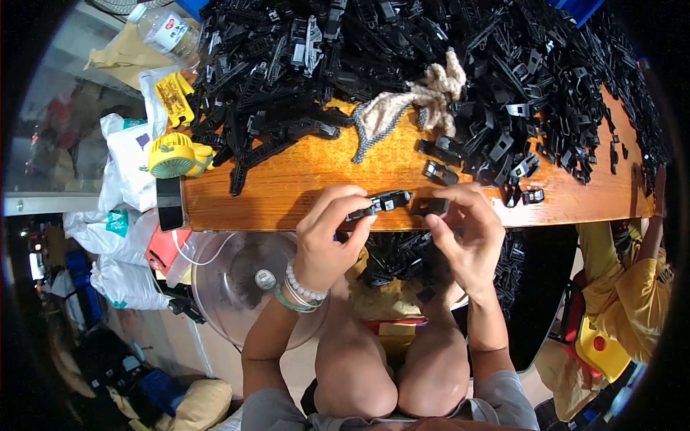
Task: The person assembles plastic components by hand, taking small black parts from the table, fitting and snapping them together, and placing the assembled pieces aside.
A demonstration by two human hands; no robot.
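Note:
Between the thumb and fingers of my left hand [327, 233] is a long black plastic part [384, 204] with pale metallic spots, held level just above the table's near edge. My right hand [471, 233] pinches a smaller, blocky black plastic piece [430, 207]. A narrow gap separates the two pieces. Just beyond them, a black clip-like part [440, 173] lies on the wooden table [287, 183]. Large heaps of similar black parts [266, 65] spread over the far side. The exact kind of these parts cannot be made out.
A crumpled beige cloth [402, 108] lies mid-table. At the left are a yellow handheld fan [172, 156], a phone [170, 204] and a plastic bottle [167, 34]. Below the edge stands a clear round tub [223, 287]. Another person in a yellow top [625, 287] sits at the right.

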